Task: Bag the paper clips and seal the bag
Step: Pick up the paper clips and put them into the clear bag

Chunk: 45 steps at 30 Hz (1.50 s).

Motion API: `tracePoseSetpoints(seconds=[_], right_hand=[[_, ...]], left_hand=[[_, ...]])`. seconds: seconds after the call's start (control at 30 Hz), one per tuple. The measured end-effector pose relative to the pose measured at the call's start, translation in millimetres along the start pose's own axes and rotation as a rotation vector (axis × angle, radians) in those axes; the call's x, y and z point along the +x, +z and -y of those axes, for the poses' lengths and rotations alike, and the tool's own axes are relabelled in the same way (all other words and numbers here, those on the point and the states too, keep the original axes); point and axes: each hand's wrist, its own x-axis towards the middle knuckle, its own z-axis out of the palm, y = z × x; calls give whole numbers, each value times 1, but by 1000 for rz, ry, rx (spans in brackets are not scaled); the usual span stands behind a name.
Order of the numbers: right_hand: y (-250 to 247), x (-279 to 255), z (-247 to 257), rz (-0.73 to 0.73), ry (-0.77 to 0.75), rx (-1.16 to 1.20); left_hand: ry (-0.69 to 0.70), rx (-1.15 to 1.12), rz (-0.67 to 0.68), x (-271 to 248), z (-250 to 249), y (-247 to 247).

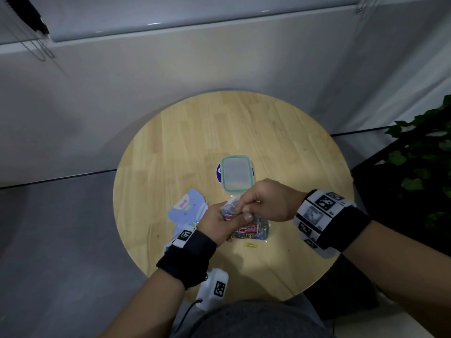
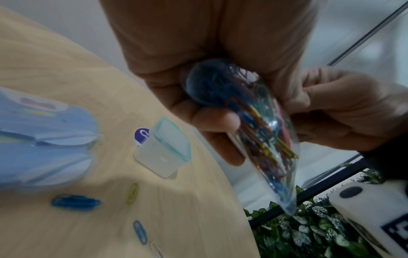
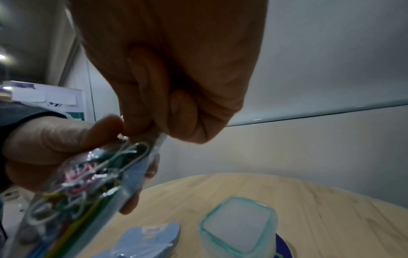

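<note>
A small clear bag (image 1: 251,229) filled with coloured paper clips is held just above the round wooden table (image 1: 280,142), near its front. My left hand (image 1: 219,219) grips the bag's left end, thumb on top. My right hand (image 1: 246,208) pinches the bag's upper edge with curled fingers. In the left wrist view the bag (image 2: 262,136) hangs tilted between both hands. The right wrist view shows my right fingertips (image 3: 141,129) squeezing the bag's rim (image 3: 154,144). A yellow clip (image 1: 251,245) lies loose on the table below the bag; several more loose clips (image 2: 75,202) appear in the left wrist view.
A clear box with a teal rim (image 1: 236,173) stands behind my hands, over a blue round sticker. A stack of light-blue printed bags (image 1: 186,211) lies to the left. Green foliage (image 1: 424,162) stands off the table's right side.
</note>
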Motion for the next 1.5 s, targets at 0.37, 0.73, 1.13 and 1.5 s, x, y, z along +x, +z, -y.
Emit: tracePoseSetpoints(seconds=[0.37,0.73,1.13,1.5], right_hand=[[16,11,-38,-536,196,617],[128,40,-86,-73,431,-72],[159,79,-55,-114,243,-237],[133,66,-79,-94,217,-392]], left_hand=[[-38,-122,-176,-2,35,-28],[-120,-160,-348,-30,68,-64],[-195,-197,-305,-53,94,-65],[-215,-177,-280,-60,101,-59]])
